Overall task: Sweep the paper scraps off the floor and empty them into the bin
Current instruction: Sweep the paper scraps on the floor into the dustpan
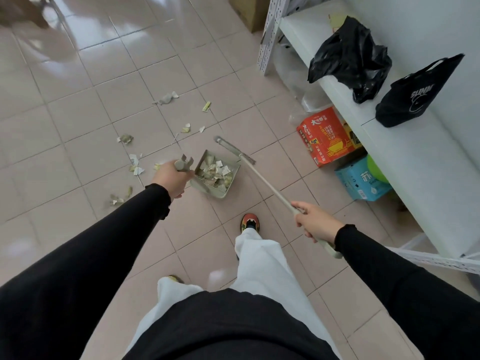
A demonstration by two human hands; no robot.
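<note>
My left hand [172, 179] is shut on the upright handle of a grey-green dustpan [213, 189] that rests on the tiled floor [78, 120]. Several torn paper scraps [214, 170] lie inside the pan. My right hand [315, 221] grips the long pale handle of a broom [265, 183], whose flat head [233, 149] sits on the floor just beyond the pan's right side. More loose scraps [136, 165] are scattered left of the pan and farther out [166, 98]. No bin is visible.
A white shelf unit [405, 152] runs along the right, holding a black plastic bag [350, 57] and a black tote [415, 96]. Beneath it stand an orange noodle box [326, 137] and a blue box [361, 181]. A cardboard box [249, 11] stands at the far end. My feet [250, 222] are behind the pan.
</note>
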